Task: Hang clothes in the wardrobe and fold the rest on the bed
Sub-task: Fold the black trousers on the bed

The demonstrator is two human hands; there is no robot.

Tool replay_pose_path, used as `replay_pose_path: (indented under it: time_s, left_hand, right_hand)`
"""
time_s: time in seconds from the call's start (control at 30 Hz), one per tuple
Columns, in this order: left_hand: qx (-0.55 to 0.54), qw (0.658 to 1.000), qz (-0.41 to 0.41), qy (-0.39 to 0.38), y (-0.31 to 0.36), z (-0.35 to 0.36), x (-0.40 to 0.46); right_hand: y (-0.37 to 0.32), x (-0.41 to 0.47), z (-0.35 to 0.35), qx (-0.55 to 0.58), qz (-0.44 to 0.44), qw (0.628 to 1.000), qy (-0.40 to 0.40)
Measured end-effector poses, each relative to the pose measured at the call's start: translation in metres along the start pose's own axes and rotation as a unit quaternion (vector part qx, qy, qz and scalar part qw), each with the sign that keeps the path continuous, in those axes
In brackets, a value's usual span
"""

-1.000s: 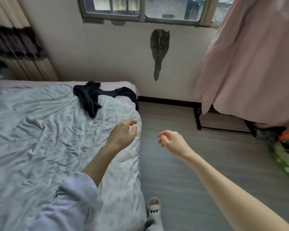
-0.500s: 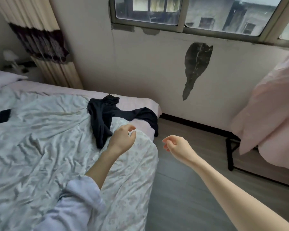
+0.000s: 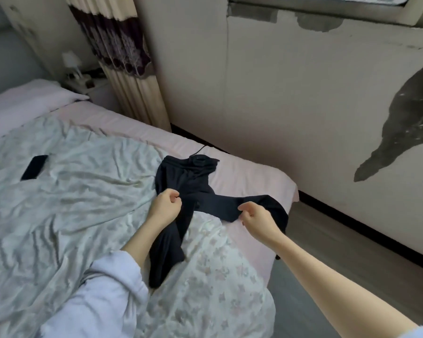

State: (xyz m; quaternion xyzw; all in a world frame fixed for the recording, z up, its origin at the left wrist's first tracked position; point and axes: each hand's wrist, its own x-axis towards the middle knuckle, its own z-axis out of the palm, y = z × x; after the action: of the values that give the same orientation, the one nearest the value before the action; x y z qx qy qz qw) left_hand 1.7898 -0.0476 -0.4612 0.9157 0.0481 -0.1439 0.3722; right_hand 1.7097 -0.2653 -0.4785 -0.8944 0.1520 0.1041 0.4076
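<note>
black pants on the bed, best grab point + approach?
Take the black pants at the waistband end, the bunched part farthest up the bed, coming from above and pinching each side. The legs splay apart, one toward the person, one draping over the bed's edge, so lifting from the waist should let both hang straight. The left hand and right hand are at mid-garment now.

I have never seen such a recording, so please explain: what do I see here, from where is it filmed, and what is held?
No machine is here. A person wears one camera on the head, looking down at their own two bare hands. Below lies a bed with a pale crumpled quilt. On it lies a black soft garment, perhaps trousers, and further left a flat black rectangle, perhaps a phone. The left hand and the right hand are curled at the garment; whether they already pinch it is unclear.
</note>
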Motion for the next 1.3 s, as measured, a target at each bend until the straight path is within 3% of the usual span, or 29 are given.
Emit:
replay_pose_path:
  time_s: [0.1, 0.23, 0.47, 0.63, 0.73, 0.97, 1.03, 1.17, 1.3]
  left_hand:
    - [-0.046, 0.994, -0.102, -0.011, -0.003, 0.014, 0.09]
    - [-0.016, 0.99, -0.141, -0.004, -0.02, 0.039, 0.204]
    - [0.032, 0.988, -0.138, 0.068, -0.071, 0.068, 0.358]
    - [0.155, 0.982, -0.104, -0.024, -0.098, 0.081, 0.406]
    - [0.155, 0.98, -0.11, -0.065, -0.098, 0.091, 0.416]
    - [0.251, 0.954, -0.122, -0.107, -0.105, 0.079, 0.403]
    - [0.227, 0.957, -0.128, -0.128, -0.102, 0.075, 0.385]
    - [0.134, 0.982, -0.087, -0.101, -0.082, 0.06, 0.339]
    - [-0.004, 0.993, -0.082, -0.082, -0.03, 0.029, 0.284]
  right_hand:
    - [0.019, 0.097, 0.0, -0.084, 0.002, 0.995, -0.051]
    - [0.042, 0.221, 0.005, -0.144, 0.006, 0.985, -0.099]
    - [0.058, 0.391, 0.054, -0.136, -0.035, 0.984, -0.112]
    - [0.053, 0.458, 0.092, -0.127, -0.066, 0.977, -0.158]
    - [0.052, 0.472, 0.106, -0.171, -0.057, 0.959, -0.217]
    - [0.051, 0.451, 0.101, -0.134, -0.037, 0.958, -0.251]
    - [0.046, 0.436, 0.087, -0.141, -0.04, 0.963, -0.225]
    - [0.035, 0.398, 0.038, -0.147, -0.014, 0.976, -0.157]
    - [0.031, 0.336, -0.003, -0.05, 0.024, 0.995, -0.084]
